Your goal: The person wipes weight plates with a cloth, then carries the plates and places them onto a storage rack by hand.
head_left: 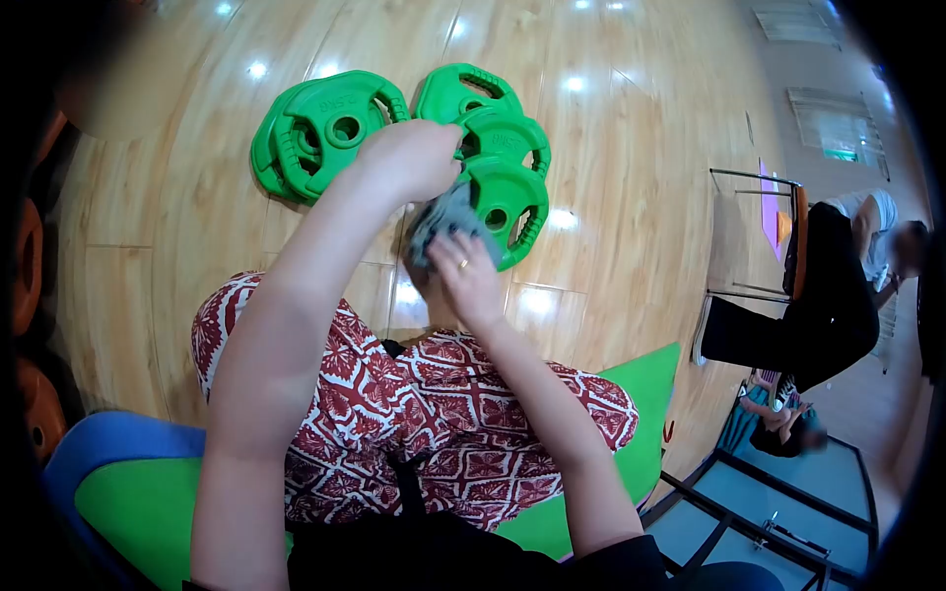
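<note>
My left hand (414, 160) is closed at the upper left edge of a green weight plate (530, 189); its fingertips are mostly hidden. My right hand (463, 271), with a ring on one finger, presses a crumpled grey cloth (448, 219) against the left side of that plate. Behind it, another green plate (503, 128) overlaps a third green plate (448, 89), both on the wooden floor. Left of my left hand lies a stack of green plates (345, 98), the top one marked 2.5KG.
I sit in patterned red-and-white trousers (443, 433) on a green mat (645, 394). Orange-red plates (30, 266) line the left edge. On the right, a person (838, 305) sits on a chair (800, 241), and another person (783, 428) is near a dark-framed glass panel (788, 502).
</note>
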A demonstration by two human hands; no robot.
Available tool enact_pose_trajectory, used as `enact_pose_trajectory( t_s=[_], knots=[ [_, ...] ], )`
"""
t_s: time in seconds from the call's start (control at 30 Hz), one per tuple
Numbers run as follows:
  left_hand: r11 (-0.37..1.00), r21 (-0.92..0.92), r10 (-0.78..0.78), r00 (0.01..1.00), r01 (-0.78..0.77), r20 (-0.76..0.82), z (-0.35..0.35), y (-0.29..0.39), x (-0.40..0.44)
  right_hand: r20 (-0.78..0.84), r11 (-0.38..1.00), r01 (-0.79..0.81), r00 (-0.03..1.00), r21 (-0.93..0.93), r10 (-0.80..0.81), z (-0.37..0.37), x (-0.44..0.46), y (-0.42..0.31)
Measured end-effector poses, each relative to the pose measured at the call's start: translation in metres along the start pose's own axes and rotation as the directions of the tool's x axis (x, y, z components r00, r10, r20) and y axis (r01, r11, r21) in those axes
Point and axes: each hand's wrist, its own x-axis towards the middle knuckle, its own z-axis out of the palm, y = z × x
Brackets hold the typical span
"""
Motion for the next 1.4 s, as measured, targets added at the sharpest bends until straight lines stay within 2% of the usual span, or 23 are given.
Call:
enact_pose_trajectory(
  t_s=[0.03, 0.1, 0.17, 0.23, 0.3, 0.37, 0.43, 0.47, 0.5, 0.57, 0.63, 0.67, 0.7, 0.77, 0.83, 0.9, 0.97, 1.07, 1.13, 1.23, 1.3, 1.37, 1.4],
  knots=[
    [1.000, -0.024, 0.010, 1.000, -0.010, -0.014, 0.000, 0.000, 0.001, 0.064, 0.999, 0.051, 0.997, 0.009, -0.052, -0.003, -0.007, -0.007],
    [1.000, -0.023, 0.009, 1.000, -0.009, -0.023, 0.003, 0.000, 0.002, 0.066, 0.996, 0.082, 0.994, 0.040, -0.084, -0.012, -0.011, -0.004],
    [1.000, -0.030, -0.010, 1.000, 0.010, -0.022, 0.006, -0.003, 0.000, -0.065, 0.962, -0.005, 0.998, 0.271, 0.024, -0.018, -0.007, 0.014],
    [0.998, -0.054, -0.019, 0.999, 0.017, -0.038, 0.001, -0.001, -0.001, -0.231, 0.895, -0.279, 0.900, 0.347, 0.370, -0.037, 0.004, 0.023],
    [0.997, -0.061, -0.057, 0.998, 0.054, -0.040, -0.003, 0.001, -0.003, -0.214, 0.684, -0.413, 0.742, 0.601, 0.635, -0.056, 0.026, 0.043],
    [0.996, -0.075, -0.044, 0.996, 0.038, -0.082, -0.003, 0.003, -0.003, -0.166, 0.382, -0.293, 0.561, 0.877, 0.811, -0.055, 0.048, 0.061],
    [0.997, -0.075, -0.041, 0.997, 0.036, -0.061, -0.005, 0.007, -0.004, -0.072, 0.521, -0.676, 0.573, 0.520, 0.816, -0.038, 0.057, 0.076],
    [0.995, -0.086, -0.052, 0.998, 0.048, -0.042, -0.004, 0.008, -0.004, -0.144, 0.569, -0.757, 0.554, 0.321, 0.820, -0.031, 0.059, 0.075],
    [0.993, -0.098, -0.067, 0.998, 0.065, -0.021, -0.002, 0.008, -0.003, -0.211, 0.576, -0.811, 0.548, 0.107, 0.810, -0.027, 0.065, 0.069],
    [0.995, -0.075, -0.064, 0.998, 0.062, -0.026, 0.000, 0.006, 0.000, -0.231, 0.579, -0.815, 0.557, 0.035, 0.798, -0.023, 0.077, 0.053],
    [0.998, -0.044, -0.044, 0.999, 0.043, -0.016, 0.002, 0.008, 0.000, -0.354, 0.679, -0.725, 0.669, -0.116, 0.653, -0.014, 0.083, 0.041],
    [0.997, -0.056, -0.043, 0.999, 0.043, -0.010, 0.001, 0.010, -0.001, -0.402, 0.717, -0.683, 0.701, -0.140, 0.589, -0.010, 0.082, 0.041],
    [0.997, -0.070, -0.044, 0.999, 0.043, -0.007, 0.000, 0.012, -0.001, -0.406, 0.712, -0.687, 0.697, -0.143, 0.591, -0.012, 0.079, 0.043],
    [0.997, -0.062, -0.047, 0.999, 0.048, 0.014, 0.003, 0.012, 0.000, -0.264, 0.823, -0.550, 0.822, -0.144, 0.504, -0.016, 0.075, 0.046],
    [0.998, -0.062, -0.027, 1.000, 0.026, -0.008, 0.009, 0.007, -0.001, -0.241, 0.837, -0.529, 0.838, -0.138, 0.490, -0.018, 0.065, 0.061],
    [0.998, -0.048, -0.028, 1.000, 0.027, -0.007, 0.008, 0.004, -0.002, -0.198, 0.785, -0.613, 0.783, -0.090, 0.589, -0.022, 0.057, 0.075],
    [0.998, -0.039, -0.042, 0.999, 0.042, -0.012, 0.004, 0.001, -0.004, -0.186, 0.689, -0.723, 0.684, -0.042, 0.706, -0.020, 0.047, 0.090],
    [0.995, -0.035, -0.091, 0.995, 0.092, 0.036, -0.007, 0.006, -0.009, -0.175, 0.705, -0.709, 0.692, 0.021, 0.701, -0.022, 0.028, 0.105],
    [0.997, -0.038, -0.070, 0.997, 0.071, 0.027, -0.004, 0.004, -0.007, -0.186, 0.610, -0.789, 0.589, 0.077, 0.786, -0.027, 0.019, 0.106],
    [0.999, -0.042, -0.020, 1.000, 0.021, 0.018, 0.000, 0.004, -0.005, -0.245, 0.580, -0.814, 0.559, 0.021, 0.792, -0.038, 0.012, 0.108],
    [0.999, -0.047, 0.005, 1.000, -0.004, 0.015, 0.001, 0.007, -0.002, -0.226, 0.600, -0.800, 0.582, 0.018, 0.782, -0.044, 0.014, 0.106],
    [0.999, -0.051, 0.002, 1.000, -0.001, 0.015, 0.001, 0.009, -0.001, -0.346, 0.826, -0.550, 0.756, 0.127, 0.556, -0.041, 0.028, 0.100],
    [0.999, -0.051, -0.010, 1.000, 0.011, 0.026, -0.001, 0.010, -0.001, -0.333, 0.856, -0.508, 0.793, 0.101, 0.510, -0.041, 0.038, 0.091]
  ],
)
